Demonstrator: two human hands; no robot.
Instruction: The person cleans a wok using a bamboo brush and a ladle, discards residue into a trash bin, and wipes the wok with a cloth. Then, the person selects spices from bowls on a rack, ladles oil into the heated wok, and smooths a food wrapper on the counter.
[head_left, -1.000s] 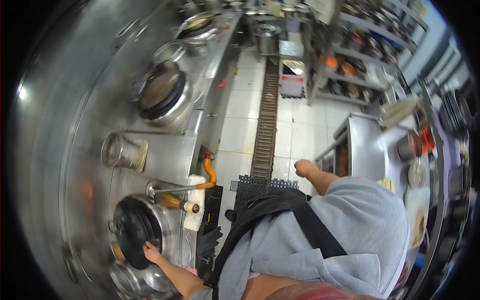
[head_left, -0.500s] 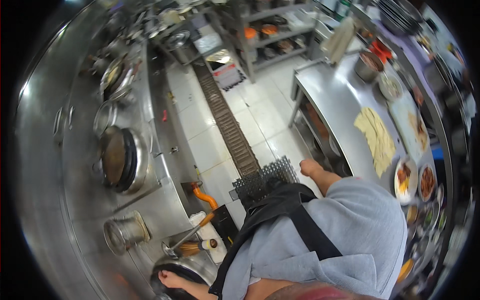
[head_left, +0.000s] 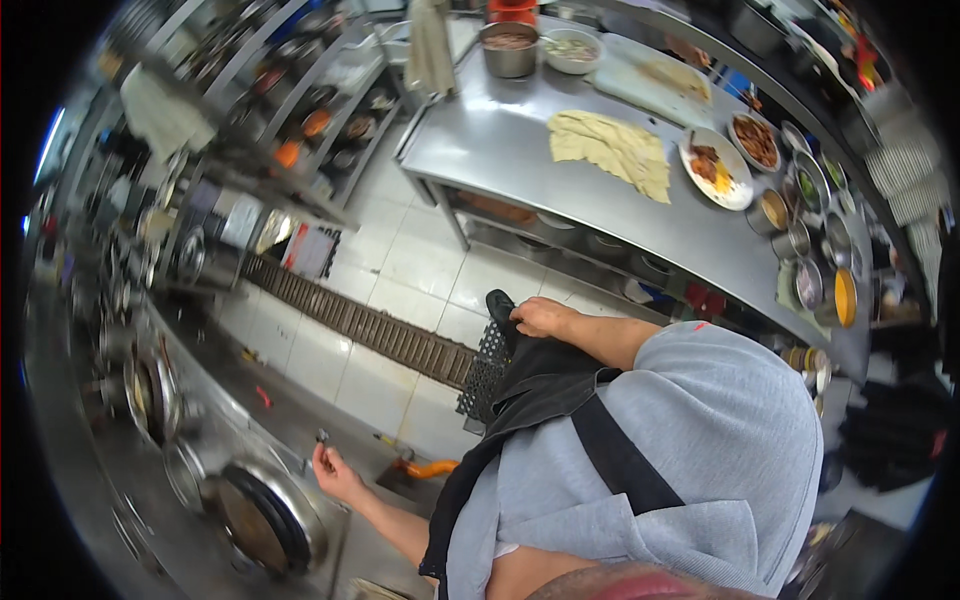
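Observation:
My left hand (head_left: 337, 475) is raised over the stove's front edge, close to a small knob (head_left: 322, 436). Its fingers are slightly bent and apart, with nothing seen between them. A black-rimmed wok (head_left: 262, 518) sits on the stove to its left. My right hand (head_left: 541, 317) hangs in front of my dark apron (head_left: 535, 385), above a black shoe (head_left: 497, 303). The fingers of that hand are curled in, and no object shows in them. Neither hand touches the steel worktable (head_left: 470, 130) on the far side.
A yellowish cloth (head_left: 610, 150), a white plate of food (head_left: 738, 185), a cutting board (head_left: 630, 75) and a metal pot (head_left: 508, 62) stand on the worktable. A floor drain grate (head_left: 350, 318) crosses the tiles. An orange pipe (head_left: 432, 469) juts out beneath the stove.
The view has swung to the right, bringing the worktable across the top. My left hand has left the lower wok and ladle and is now by the stove's edge.

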